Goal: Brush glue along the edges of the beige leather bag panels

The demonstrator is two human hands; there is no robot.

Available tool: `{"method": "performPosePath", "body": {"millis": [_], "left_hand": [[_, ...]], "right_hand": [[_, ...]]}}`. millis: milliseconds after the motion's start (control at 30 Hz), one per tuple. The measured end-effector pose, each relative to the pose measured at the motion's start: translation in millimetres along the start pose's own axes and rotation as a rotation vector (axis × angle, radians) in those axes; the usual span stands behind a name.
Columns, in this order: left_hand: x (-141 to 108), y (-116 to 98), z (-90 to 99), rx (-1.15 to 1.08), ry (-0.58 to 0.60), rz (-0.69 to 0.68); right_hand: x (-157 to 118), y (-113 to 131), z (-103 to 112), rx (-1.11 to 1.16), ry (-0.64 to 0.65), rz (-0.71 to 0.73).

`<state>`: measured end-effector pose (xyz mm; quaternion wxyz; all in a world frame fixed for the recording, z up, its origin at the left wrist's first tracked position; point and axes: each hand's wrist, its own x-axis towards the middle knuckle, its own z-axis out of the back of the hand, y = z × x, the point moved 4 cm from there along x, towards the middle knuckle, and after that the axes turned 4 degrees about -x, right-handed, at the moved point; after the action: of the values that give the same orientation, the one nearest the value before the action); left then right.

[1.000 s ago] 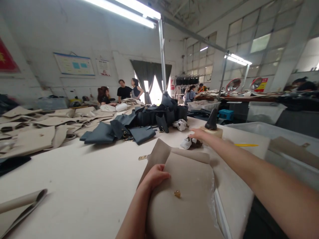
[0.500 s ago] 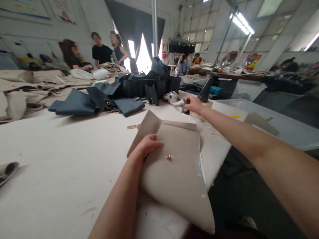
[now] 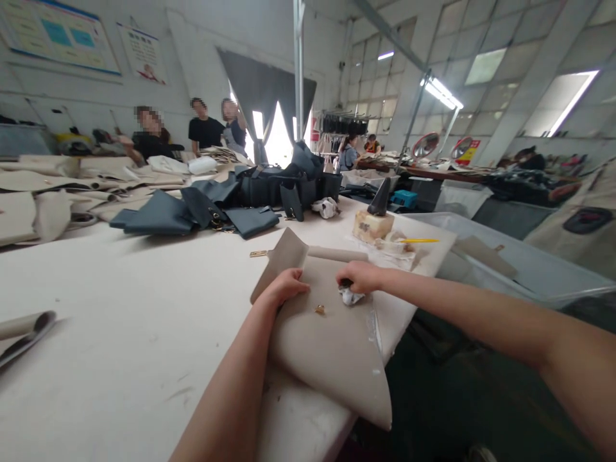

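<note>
A beige leather bag panel (image 3: pixel 332 359) hangs partly over the table's front edge, with a small gold clasp (image 3: pixel 319 310) on its face. Its folded flap (image 3: pixel 282 253) bears a gold metal buckle (image 3: pixel 258 254) at the left. My left hand (image 3: pixel 287 285) grips the panel beside this flap, thumb on top and other fingers mostly hidden. Crumpled in my right hand (image 3: pixel 359 277) is a white rag (image 3: pixel 351 295) with dark stains, held against the panel's right side, right of the clasp. White residue shows along the panel's right edge.
Navy leather bags (image 3: pixel 269 186) pile up at the back. Another rag (image 3: pixel 326 207) lies near them. A stained block (image 3: pixel 373 226) with a dark cone and a yellow pen (image 3: pixel 419 240) stand back right. Beyond is a plastic bin (image 3: pixel 553 269). Several people are in the background.
My right hand has brought the white rag back from the far side of the table onto the panel. The left hand keeps its grip. The view has tilted upward slightly.
</note>
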<state>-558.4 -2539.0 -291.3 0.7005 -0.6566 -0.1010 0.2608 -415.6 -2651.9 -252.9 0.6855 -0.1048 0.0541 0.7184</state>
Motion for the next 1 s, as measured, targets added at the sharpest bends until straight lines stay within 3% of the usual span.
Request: {"method": "performPosePath", "body": {"millis": [200,300,400,467,567,633,700,767,900,1000], "left_hand": [[-6.4,-1.6,1.1,-0.011,-0.01,-0.001],[-7.6,-1.6,2.2,-0.033,-0.018,-0.014],[-6.0,0.2,2.4,-0.037,-0.007,-0.021],[-3.6,2.4,2.5,-0.023,0.0,-0.016],[-0.8,5.4,3.1,0.002,-0.003,-0.013],[-0.8,6.5,3.6,0.014,-0.017,-0.016],[-1.8,7.1,3.7,0.02,-0.03,-0.02],[-2.1,7.3,2.9,0.023,-0.031,-0.026],[-1.7,4.1,0.4,0.039,-0.003,-0.039],[-15.9,-7.1,1.4,0.091,-0.021,-0.046]], "right_hand": [[-33.1,-20.2,10.6,-0.044,0.088,-0.044],[-50.0,-30.6,32.5,-0.044,-0.049,-0.152],[-52.7,-16.5,48.3,0.055,-0.263,-0.11],[-49.1,3.4,41.7,0.151,-0.292,-0.015],[-46.1,30.0,9.7,0.166,-0.122,0.079],[-50.1,35.5,-8.0,0.108,-0.036,0.104],[-56.8,27.5,-12.6,0.013,-0.004,0.079],[-64.0,9.3,-3.4,-0.09,-0.024,0.008],[-76.1,-25.8,33.7,-0.127,-0.257,-0.159],[-67.0,-21.1,43.7,-0.047,-0.324,-0.139]]}}
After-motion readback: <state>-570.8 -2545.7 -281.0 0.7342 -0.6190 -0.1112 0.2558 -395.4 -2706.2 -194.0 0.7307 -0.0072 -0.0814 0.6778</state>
